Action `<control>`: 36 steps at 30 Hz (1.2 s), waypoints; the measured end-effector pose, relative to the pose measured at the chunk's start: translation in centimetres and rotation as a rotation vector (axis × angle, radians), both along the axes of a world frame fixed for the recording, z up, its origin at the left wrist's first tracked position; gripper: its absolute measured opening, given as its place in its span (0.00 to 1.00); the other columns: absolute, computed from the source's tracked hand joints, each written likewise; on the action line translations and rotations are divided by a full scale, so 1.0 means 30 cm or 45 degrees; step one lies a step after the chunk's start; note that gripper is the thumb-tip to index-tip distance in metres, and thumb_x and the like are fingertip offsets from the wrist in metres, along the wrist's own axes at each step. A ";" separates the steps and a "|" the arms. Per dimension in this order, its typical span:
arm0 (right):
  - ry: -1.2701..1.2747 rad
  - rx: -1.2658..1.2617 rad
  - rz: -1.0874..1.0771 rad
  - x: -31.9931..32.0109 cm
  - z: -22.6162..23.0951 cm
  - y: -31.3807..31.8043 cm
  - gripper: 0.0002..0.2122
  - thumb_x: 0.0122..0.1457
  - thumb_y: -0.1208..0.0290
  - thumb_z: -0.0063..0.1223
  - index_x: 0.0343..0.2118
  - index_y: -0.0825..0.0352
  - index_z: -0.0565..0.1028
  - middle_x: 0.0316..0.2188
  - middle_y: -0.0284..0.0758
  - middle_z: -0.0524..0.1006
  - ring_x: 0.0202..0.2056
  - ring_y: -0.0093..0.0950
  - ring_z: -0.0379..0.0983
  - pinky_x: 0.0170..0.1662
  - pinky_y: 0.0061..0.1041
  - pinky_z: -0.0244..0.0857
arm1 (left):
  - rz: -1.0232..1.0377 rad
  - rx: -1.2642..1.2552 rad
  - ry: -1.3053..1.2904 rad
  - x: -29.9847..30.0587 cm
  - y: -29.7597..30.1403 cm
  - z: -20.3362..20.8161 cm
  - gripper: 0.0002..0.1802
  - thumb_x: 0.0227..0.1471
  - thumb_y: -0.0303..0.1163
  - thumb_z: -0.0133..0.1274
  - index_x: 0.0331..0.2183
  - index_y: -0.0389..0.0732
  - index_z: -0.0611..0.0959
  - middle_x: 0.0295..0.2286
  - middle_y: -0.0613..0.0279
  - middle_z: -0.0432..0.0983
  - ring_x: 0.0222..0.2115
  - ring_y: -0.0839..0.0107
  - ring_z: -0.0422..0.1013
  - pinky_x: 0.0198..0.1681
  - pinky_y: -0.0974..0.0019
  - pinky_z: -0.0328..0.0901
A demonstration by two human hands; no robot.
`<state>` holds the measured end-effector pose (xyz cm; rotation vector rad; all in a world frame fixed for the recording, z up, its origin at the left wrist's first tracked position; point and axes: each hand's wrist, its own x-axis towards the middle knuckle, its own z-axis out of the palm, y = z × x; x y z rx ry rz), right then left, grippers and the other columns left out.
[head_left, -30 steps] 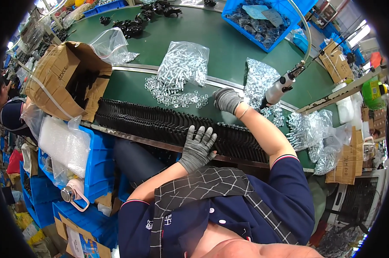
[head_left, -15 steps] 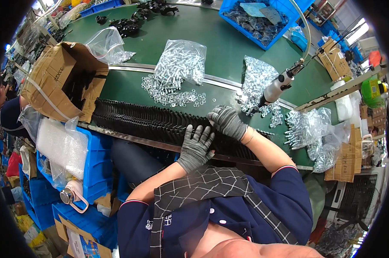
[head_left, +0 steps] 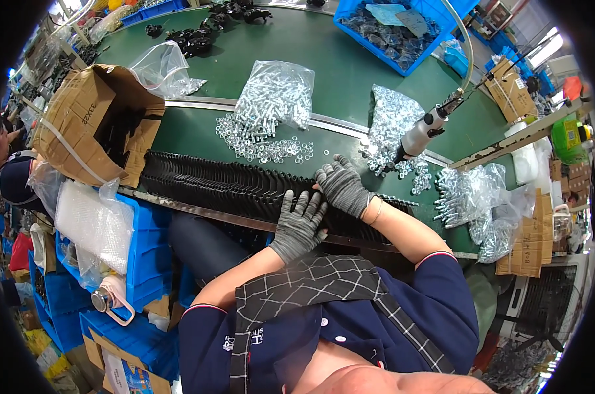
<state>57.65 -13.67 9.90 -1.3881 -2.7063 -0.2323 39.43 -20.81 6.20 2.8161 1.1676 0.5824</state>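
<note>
A long row of black, thin, closely stacked parts (head_left: pixel 218 185) runs along the front edge of the green table. My left hand (head_left: pixel 299 226), in a grey striped glove, lies on the near side of this row, fingers stretched and slightly apart. Beside it, my right hand (head_left: pixel 344 189), gloved alike, bends over the row's top, thumb and forefinger drawn together at the parts; whatever is between the fingertips is too small to make out. Small metal rings (head_left: pixel 271 151) lie loose beyond the row, next to an open bag of metal bolts or sleeves (head_left: pixel 275 95).
A hanging power screwdriver (head_left: pixel 419 139) points down right of my right hand, by a bag of metal nuts (head_left: pixel 392 118). Bagged bolts (head_left: pixel 471 197) lie at the right. A cardboard box (head_left: pixel 80 125) stands left, a blue bin (head_left: pixel 406 69) far back. Another person (head_left: pixel 15 177) is at far left.
My right hand has shifted slightly left, and its upper fingers have straightened from a tighter curl. The left hand has barely moved. At far left, the other person's arm has moved.
</note>
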 end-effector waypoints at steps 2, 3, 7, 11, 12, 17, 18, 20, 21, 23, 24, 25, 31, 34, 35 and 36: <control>0.012 0.080 0.020 0.009 -0.011 -0.009 0.13 0.57 0.59 0.50 0.35 0.64 0.75 0.32 0.37 0.75 0.40 0.35 0.73 0.61 0.43 0.54 | -0.004 0.001 -0.004 0.005 -0.001 0.004 0.37 0.43 0.54 0.54 0.53 0.44 0.76 0.55 0.51 0.67 0.55 0.49 0.62 0.63 0.35 0.41; 0.024 0.160 0.042 0.013 -0.010 -0.013 0.13 0.58 0.59 0.49 0.36 0.64 0.74 0.33 0.38 0.76 0.41 0.36 0.73 0.62 0.44 0.52 | -0.007 0.002 -0.007 0.008 -0.002 0.005 0.37 0.43 0.54 0.54 0.53 0.44 0.76 0.55 0.52 0.67 0.55 0.49 0.62 0.63 0.35 0.41; -0.033 -0.060 -0.034 0.001 0.004 -0.010 0.15 0.59 0.58 0.48 0.39 0.65 0.74 0.36 0.39 0.76 0.44 0.36 0.72 0.63 0.47 0.48 | -0.006 -0.031 0.007 0.005 -0.010 0.006 0.37 0.45 0.53 0.53 0.54 0.43 0.75 0.56 0.50 0.66 0.56 0.50 0.61 0.63 0.35 0.41; -0.044 -0.052 -0.048 0.013 -0.004 -0.025 0.16 0.59 0.57 0.49 0.41 0.66 0.74 0.39 0.40 0.75 0.45 0.37 0.72 0.64 0.50 0.46 | -0.010 -0.042 0.010 0.010 -0.016 0.011 0.37 0.46 0.53 0.53 0.54 0.42 0.75 0.56 0.49 0.66 0.57 0.50 0.60 0.63 0.35 0.41; -0.031 0.026 -0.030 0.010 0.004 -0.029 0.17 0.59 0.57 0.49 0.42 0.66 0.74 0.40 0.40 0.75 0.46 0.37 0.72 0.64 0.51 0.45 | -0.012 -0.040 0.007 0.010 -0.017 0.012 0.37 0.46 0.53 0.53 0.54 0.42 0.75 0.56 0.49 0.66 0.57 0.50 0.60 0.63 0.35 0.41; -0.143 -0.247 -0.117 -0.022 0.041 -0.021 0.18 0.58 0.56 0.49 0.43 0.66 0.74 0.41 0.40 0.75 0.47 0.37 0.71 0.64 0.51 0.44 | -0.007 -0.046 0.004 0.002 -0.020 0.004 0.37 0.46 0.53 0.54 0.54 0.42 0.75 0.56 0.49 0.66 0.57 0.50 0.61 0.63 0.35 0.41; -0.112 -0.189 -0.117 -0.020 0.038 -0.025 0.17 0.58 0.56 0.49 0.42 0.66 0.74 0.41 0.40 0.75 0.47 0.37 0.71 0.64 0.51 0.44 | -0.008 -0.042 0.003 0.002 -0.019 0.008 0.37 0.46 0.53 0.54 0.54 0.42 0.75 0.56 0.49 0.66 0.57 0.50 0.61 0.63 0.35 0.41; -0.051 -0.073 -0.116 -0.021 0.036 -0.031 0.17 0.59 0.56 0.49 0.41 0.66 0.74 0.40 0.39 0.76 0.46 0.36 0.72 0.64 0.51 0.45 | -0.010 -0.035 -0.001 -0.001 -0.017 0.015 0.37 0.46 0.53 0.53 0.54 0.42 0.75 0.56 0.49 0.66 0.57 0.49 0.61 0.63 0.35 0.41; -0.052 -0.073 -0.115 -0.026 0.036 -0.026 0.17 0.59 0.56 0.49 0.41 0.66 0.74 0.40 0.39 0.76 0.46 0.36 0.72 0.64 0.51 0.45 | -0.008 -0.035 -0.002 -0.005 -0.015 0.013 0.37 0.46 0.53 0.53 0.54 0.42 0.75 0.56 0.49 0.66 0.57 0.49 0.61 0.63 0.35 0.41; -0.109 -0.173 -0.122 -0.040 0.046 -0.012 0.18 0.58 0.55 0.49 0.41 0.66 0.75 0.40 0.40 0.76 0.46 0.37 0.71 0.64 0.51 0.44 | -0.003 -0.040 -0.001 -0.014 -0.012 0.009 0.37 0.46 0.53 0.54 0.54 0.42 0.75 0.56 0.49 0.66 0.57 0.49 0.61 0.63 0.35 0.41; -0.138 -0.223 -0.125 -0.045 0.048 -0.007 0.18 0.58 0.55 0.49 0.42 0.66 0.75 0.40 0.40 0.76 0.47 0.37 0.71 0.64 0.51 0.44 | 0.000 -0.043 -0.001 -0.017 -0.009 0.008 0.37 0.46 0.53 0.54 0.54 0.42 0.75 0.56 0.49 0.66 0.57 0.49 0.61 0.63 0.35 0.41; -0.140 -0.223 -0.125 -0.045 0.045 -0.007 0.18 0.58 0.55 0.49 0.42 0.66 0.75 0.40 0.40 0.76 0.47 0.37 0.71 0.64 0.51 0.44 | 0.000 -0.043 -0.003 -0.018 -0.007 0.006 0.37 0.46 0.53 0.54 0.54 0.42 0.75 0.56 0.49 0.66 0.57 0.49 0.61 0.63 0.35 0.41; -0.137 -0.158 -0.128 -0.049 0.043 -0.002 0.18 0.59 0.53 0.47 0.41 0.64 0.76 0.41 0.40 0.76 0.49 0.37 0.70 0.64 0.48 0.46 | -0.015 -0.060 -0.021 -0.024 0.001 -0.002 0.36 0.46 0.53 0.54 0.54 0.42 0.75 0.55 0.48 0.66 0.57 0.48 0.60 0.63 0.35 0.41; -0.240 -0.334 -0.170 -0.105 0.125 0.034 0.18 0.60 0.53 0.47 0.42 0.62 0.77 0.43 0.39 0.76 0.50 0.37 0.70 0.64 0.47 0.47 | 0.007 -0.071 -0.037 -0.034 -0.009 -0.013 0.37 0.46 0.53 0.54 0.54 0.42 0.75 0.55 0.48 0.67 0.58 0.47 0.60 0.63 0.35 0.41; -0.277 -0.437 -0.215 -0.128 0.173 0.058 0.17 0.60 0.52 0.46 0.42 0.60 0.77 0.43 0.38 0.76 0.50 0.37 0.70 0.63 0.47 0.47 | 0.011 -0.078 -0.064 -0.032 -0.014 -0.014 0.36 0.46 0.53 0.54 0.54 0.43 0.75 0.55 0.47 0.67 0.57 0.47 0.60 0.63 0.35 0.40; -0.314 -0.541 -0.258 -0.151 0.196 0.089 0.17 0.61 0.52 0.46 0.42 0.59 0.77 0.43 0.37 0.76 0.50 0.37 0.70 0.63 0.46 0.48 | 0.017 -0.085 -0.091 -0.031 -0.019 -0.015 0.36 0.46 0.53 0.54 0.54 0.43 0.75 0.54 0.47 0.67 0.57 0.47 0.60 0.63 0.35 0.40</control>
